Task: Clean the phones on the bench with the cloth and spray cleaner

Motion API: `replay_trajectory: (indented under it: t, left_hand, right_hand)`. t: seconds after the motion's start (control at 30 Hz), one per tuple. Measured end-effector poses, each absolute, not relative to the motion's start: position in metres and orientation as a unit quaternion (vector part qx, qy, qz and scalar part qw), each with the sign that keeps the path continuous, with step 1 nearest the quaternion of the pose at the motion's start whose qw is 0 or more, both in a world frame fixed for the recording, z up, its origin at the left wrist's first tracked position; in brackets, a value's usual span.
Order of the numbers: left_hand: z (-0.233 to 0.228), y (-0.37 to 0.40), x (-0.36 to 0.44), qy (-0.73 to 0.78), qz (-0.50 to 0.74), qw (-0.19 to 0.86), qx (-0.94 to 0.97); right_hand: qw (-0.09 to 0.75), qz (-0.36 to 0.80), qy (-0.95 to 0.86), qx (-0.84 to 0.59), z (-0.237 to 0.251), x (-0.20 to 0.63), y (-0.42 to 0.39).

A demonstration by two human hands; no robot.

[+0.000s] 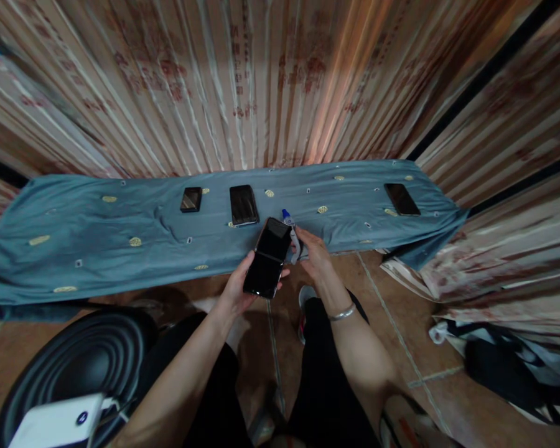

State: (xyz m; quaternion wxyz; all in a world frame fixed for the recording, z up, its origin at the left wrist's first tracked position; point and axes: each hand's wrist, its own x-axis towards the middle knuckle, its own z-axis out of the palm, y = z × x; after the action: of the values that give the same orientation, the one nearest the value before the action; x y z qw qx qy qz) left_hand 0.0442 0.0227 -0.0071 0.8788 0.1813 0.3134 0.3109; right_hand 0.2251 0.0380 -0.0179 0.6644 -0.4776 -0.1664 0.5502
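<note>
My left hand point(238, 287) is wrapped round the lower part of a black foldable phone point(269, 258), with its thumb on the left edge and fingertips showing at the right edge. The phone is opened out, with a crease across its dark screen, and tilted to the right. Close to its upper right edge, my right hand point(313, 250) is closed on a slim grey-white item with a blue tip point(295, 241); its exact kind is hard to make out. Beyond my hands, a dark tablet-like phone point(244, 205) and a small black square device point(191, 200) lie on the cloth.
A blue-grey cloth with yellow prints point(98, 249) covers the long bench ahead. Another black phone point(402, 199) lies at its right end. A black ridged round stool point(88, 361) with a white power bank point(58, 423) stands lower left. Patterned curtains point(261, 81) hang behind.
</note>
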Motion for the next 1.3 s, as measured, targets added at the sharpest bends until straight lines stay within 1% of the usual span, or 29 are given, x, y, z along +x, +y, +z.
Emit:
replay_trajectory:
  t: [0.23, 0.5, 0.6, 0.83, 1.03, 1.17, 1.3]
  left_hand:
    - [-0.004, 0.022, 0.048, 0.343, 0.321, 0.862, 0.191]
    - [-0.006, 0.024, 0.047, 0.350, 0.358, 0.850, 0.163]
    - [-0.009, 0.026, 0.046, 0.351, 0.376, 0.846, 0.141]
    - [-0.011, 0.030, 0.045, 0.359, 0.420, 0.827, 0.105]
    - [-0.011, 0.034, 0.040, 0.412, 0.430, 0.798, 0.092]
    - [-0.011, 0.037, 0.038, 0.408, 0.447, 0.791, 0.091]
    - [-0.006, 0.037, 0.039, 0.382, 0.461, 0.797, 0.081]
  right_hand:
    - [0.692, 0.518, -0.162, -0.475, -0.014, 0.225, 0.038]
    - [0.700, 0.451, -0.271, -0.484, -0.013, 0.222, 0.032]
    - [0.675, 0.437, -0.339, -0.488, -0.012, 0.221, 0.026]
    - [0.588, 0.387, -0.494, -0.510, -0.010, 0.213, 0.009]
    - [0.536, 0.336, -0.594, -0.497, -0.008, 0.201, -0.005]
    - [0.495, 0.302, -0.655, -0.484, -0.013, 0.194, -0.009]
    - [0.457, 0.295, -0.690, -0.478, -0.017, 0.190, -0.009]
